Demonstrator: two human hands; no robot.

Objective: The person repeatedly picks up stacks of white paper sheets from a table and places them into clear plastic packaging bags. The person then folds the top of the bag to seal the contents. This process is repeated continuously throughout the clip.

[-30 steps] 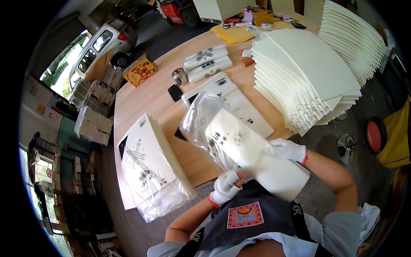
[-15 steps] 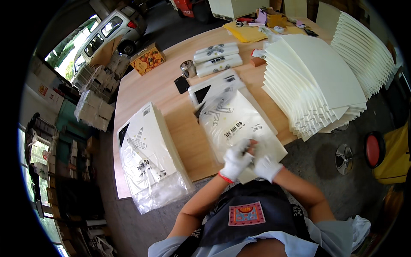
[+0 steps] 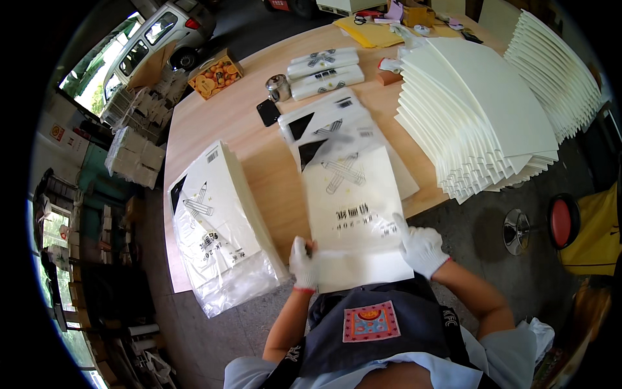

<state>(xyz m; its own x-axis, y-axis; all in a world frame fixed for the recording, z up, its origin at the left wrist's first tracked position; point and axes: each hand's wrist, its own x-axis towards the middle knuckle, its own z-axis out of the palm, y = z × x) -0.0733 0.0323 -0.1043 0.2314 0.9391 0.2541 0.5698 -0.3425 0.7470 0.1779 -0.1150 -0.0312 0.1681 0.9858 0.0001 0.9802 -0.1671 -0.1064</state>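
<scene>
A printed clear plastic bag (image 3: 353,175) with crossed pencils on it lies over white paper at the table's front edge. The white paper (image 3: 363,271) sticks out of the bag's near end toward my apron. My left hand (image 3: 303,264), in a white glove with a red cuff, pinches the bag's near left edge. On the opposite edge my right hand (image 3: 423,251), gloved the same way, grips the bag's side; its fingertips are partly hidden. Under the far end of this bag lie more printed bags (image 3: 317,110).
A stack of filled bags (image 3: 217,214) overhangs the table's front left. Fanned white paper (image 3: 473,110) is piled at right. Farther back are rolled bags (image 3: 327,81), a metal cup (image 3: 278,87), a black phone (image 3: 267,113) and an orange-patterned box (image 3: 216,74). A stool (image 3: 564,220) stands right.
My hands have moved apart from close together to opposite sides of the bag. The bag now lies straighter and flatter over the paper. My view has shifted slightly.
</scene>
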